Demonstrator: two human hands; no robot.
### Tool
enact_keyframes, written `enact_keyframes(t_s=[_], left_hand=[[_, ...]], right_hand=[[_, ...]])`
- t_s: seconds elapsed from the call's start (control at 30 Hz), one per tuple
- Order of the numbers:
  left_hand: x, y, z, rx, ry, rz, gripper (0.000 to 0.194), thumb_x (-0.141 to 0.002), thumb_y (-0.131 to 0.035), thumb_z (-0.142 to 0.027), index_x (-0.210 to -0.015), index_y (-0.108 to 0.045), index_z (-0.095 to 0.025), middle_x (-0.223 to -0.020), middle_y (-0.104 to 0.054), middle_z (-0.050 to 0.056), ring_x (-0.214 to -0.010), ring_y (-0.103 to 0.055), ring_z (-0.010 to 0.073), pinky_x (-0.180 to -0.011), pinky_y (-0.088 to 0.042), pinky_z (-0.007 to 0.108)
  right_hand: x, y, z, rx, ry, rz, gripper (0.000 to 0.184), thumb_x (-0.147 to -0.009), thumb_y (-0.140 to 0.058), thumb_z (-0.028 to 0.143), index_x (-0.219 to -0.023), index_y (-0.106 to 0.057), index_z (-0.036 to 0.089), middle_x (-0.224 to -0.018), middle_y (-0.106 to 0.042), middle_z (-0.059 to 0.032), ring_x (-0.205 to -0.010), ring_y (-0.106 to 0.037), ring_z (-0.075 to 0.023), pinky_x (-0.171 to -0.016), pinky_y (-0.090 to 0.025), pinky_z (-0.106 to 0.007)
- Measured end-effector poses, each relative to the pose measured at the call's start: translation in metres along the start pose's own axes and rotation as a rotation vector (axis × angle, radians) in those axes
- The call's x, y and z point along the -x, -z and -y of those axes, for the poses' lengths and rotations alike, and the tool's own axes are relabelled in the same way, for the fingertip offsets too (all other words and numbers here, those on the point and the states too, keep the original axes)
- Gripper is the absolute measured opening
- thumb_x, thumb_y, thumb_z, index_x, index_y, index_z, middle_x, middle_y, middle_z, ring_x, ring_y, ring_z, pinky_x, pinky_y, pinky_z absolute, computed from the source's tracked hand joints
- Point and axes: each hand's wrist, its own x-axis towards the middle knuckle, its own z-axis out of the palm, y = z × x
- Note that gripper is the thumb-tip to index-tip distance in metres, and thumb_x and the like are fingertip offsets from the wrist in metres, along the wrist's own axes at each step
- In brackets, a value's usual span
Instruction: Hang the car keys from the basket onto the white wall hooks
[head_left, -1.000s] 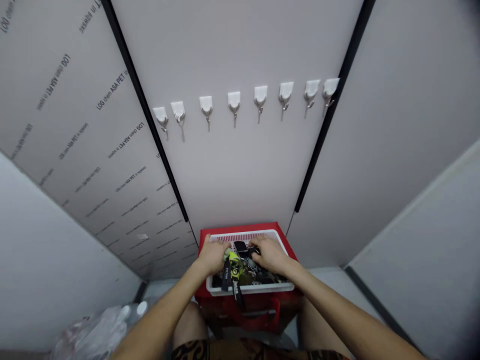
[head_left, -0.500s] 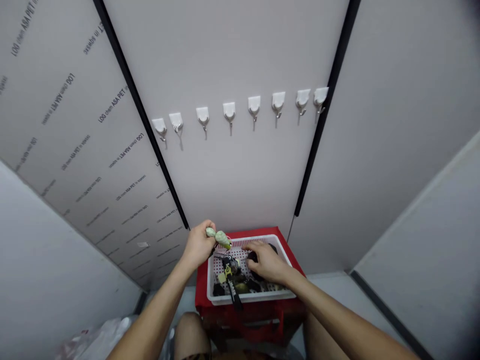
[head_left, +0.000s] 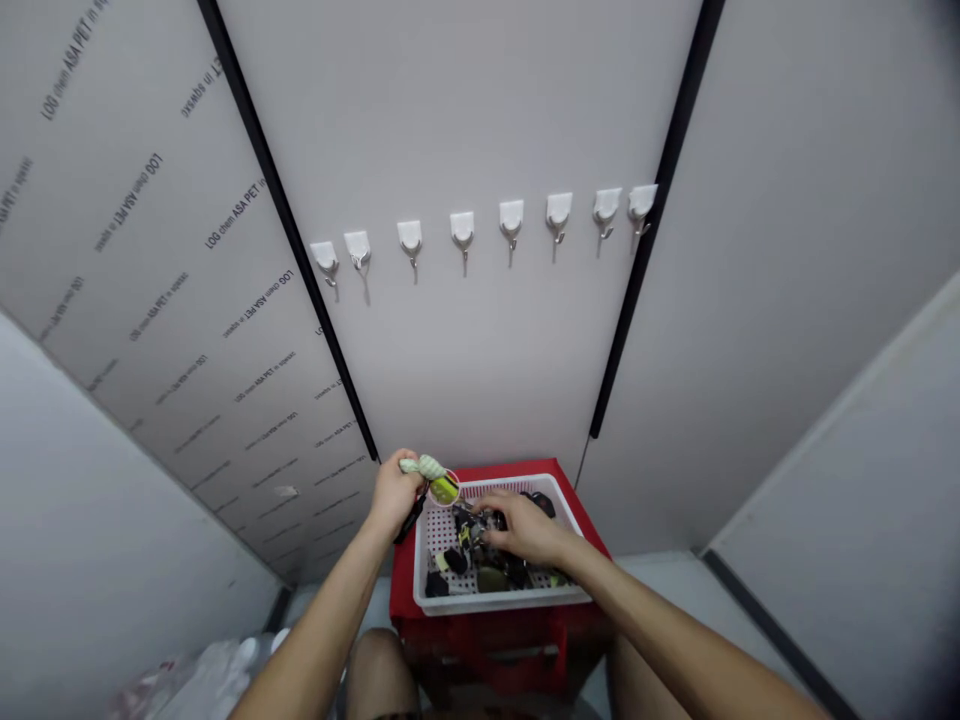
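Note:
My left hand (head_left: 396,494) is closed on a keychain (head_left: 429,467) at the basket's far left corner. It has a pale green braided part, a yellow-green tag and a black piece dangling below the fingers. My right hand (head_left: 523,527) reaches into the white plastic basket (head_left: 501,603), thumb and fingers apart, over a heap of small dark and metallic items (head_left: 466,527). Whether its fingertips touch them is hard to tell. A round black item (head_left: 541,503) lies in the basket beyond this hand, and an olive-coloured piece (head_left: 491,579) lies near the front wall.
The basket rests on a red fabric-covered box (head_left: 403,590) between my knees. Several white-backed metal hooks (head_left: 463,230) are fixed in a row on the grey wall (head_left: 480,360) ahead. Black strips (head_left: 259,145) run down it. Plastic bags (head_left: 202,680) lie at lower left.
My left hand has drawn slightly left with the keychain. My right hand has shifted a little left, and the black strap with yellow marks no longer hangs over the basket's front rim.

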Motion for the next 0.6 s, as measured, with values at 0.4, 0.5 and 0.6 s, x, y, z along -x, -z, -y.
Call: enact_keyframes(t_s=[0.4,0.5,0.6], left_hand=[[0.014,0.024,-0.022,0.541,0.071,-0.161,0.021,-0.042,-0.038,-0.005,-0.060,-0.040,-0.015,-0.054,-0.045,-0.007,-0.045,-0.040,0.0028,-0.042,-0.031,0.014],[0.015,0.031,-0.045,0.634,0.037,-0.099,0.023,-0.040,-0.040,-0.004,-0.060,-0.041,-0.014,-0.058,-0.047,-0.005,-0.049,-0.043,0.0031,-0.043,-0.033,0.013],[0.017,0.027,-0.055,0.678,0.018,-0.069,0.024,-0.040,-0.040,-0.003,-0.061,-0.041,-0.014,-0.058,-0.046,-0.006,-0.048,-0.042,0.0027,-0.042,-0.033,0.013]], right_hand=[[-0.013,-0.004,0.001,0.297,-0.169,0.157,0.019,-0.059,-0.041,0.017,-0.065,-0.058,0.018,-0.065,-0.060,-0.0028,-0.064,-0.051,-0.0142,-0.060,-0.032,-0.024],[-0.014,-0.004,0.003,0.263,-0.183,0.036,0.016,-0.059,-0.042,0.017,-0.062,-0.057,0.016,-0.066,-0.059,-0.0042,-0.067,-0.050,-0.0145,-0.063,-0.032,-0.025],[-0.017,0.002,0.019,-0.062,-0.162,-0.052,0.019,-0.063,-0.044,0.026,-0.071,-0.055,0.014,-0.073,-0.057,-0.0055,-0.069,-0.049,-0.0138,-0.064,-0.034,-0.025]])
